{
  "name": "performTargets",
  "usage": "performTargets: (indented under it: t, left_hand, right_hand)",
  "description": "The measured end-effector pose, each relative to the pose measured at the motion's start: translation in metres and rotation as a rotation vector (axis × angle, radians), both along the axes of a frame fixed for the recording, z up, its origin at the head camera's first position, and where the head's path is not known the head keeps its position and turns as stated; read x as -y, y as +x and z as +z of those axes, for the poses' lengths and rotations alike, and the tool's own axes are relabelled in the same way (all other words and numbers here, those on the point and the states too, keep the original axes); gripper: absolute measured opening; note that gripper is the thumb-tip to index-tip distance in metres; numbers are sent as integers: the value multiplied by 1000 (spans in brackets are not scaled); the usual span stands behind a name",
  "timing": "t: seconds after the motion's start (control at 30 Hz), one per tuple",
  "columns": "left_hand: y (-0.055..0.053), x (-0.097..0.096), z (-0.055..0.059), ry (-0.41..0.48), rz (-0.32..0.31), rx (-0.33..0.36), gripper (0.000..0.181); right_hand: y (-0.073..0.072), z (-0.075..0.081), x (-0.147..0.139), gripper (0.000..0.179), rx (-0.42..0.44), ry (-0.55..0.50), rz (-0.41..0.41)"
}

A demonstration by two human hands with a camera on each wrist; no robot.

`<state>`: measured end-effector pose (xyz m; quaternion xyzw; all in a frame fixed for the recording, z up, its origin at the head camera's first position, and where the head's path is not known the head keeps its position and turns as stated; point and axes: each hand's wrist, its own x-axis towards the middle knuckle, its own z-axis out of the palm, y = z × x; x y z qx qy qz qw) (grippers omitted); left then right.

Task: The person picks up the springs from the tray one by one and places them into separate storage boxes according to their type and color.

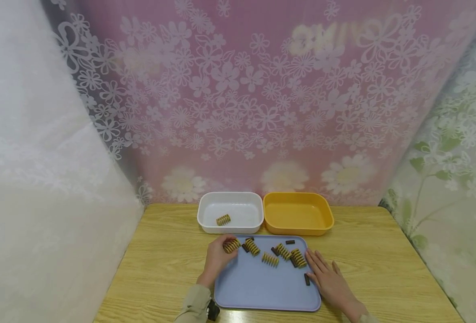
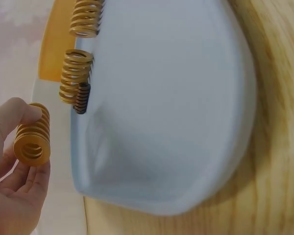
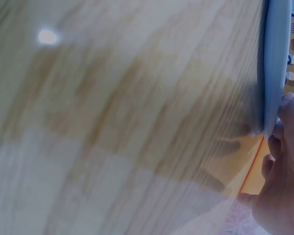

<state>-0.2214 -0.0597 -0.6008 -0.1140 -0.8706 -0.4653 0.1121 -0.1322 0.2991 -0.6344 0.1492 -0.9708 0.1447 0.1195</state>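
Your left hand (image 1: pixel 217 258) pinches a spring (image 1: pixel 232 246) at tray's (image 1: pixel 266 289) far left; right hand (image 1: pixel 330 282), fingers straight, touches its right edge.

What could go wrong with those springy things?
The left hand pinches a yellow spring, so it might slip out and roll. A small dark spring lies close beside another yellow spring, so it could get knocked. The right hand rests at the edge of the tray; a push might slide it.
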Motion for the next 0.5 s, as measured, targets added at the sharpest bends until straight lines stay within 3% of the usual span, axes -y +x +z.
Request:
performTargets:
  t: [0.17, 0.4, 0.5]
  left_hand:
    - [1, 2, 4, 2, -15, 15, 35]
    - [-2, 2, 9, 24, -31, 36, 34]
    - [-4, 3, 10, 25, -33, 35, 34]
  right_hand:
    - [1, 6, 3, 55, 30, 0, -8]
    - [0, 15, 5, 56, 141, 36, -34]
    - [0, 13, 4, 56, 123, 41, -28]
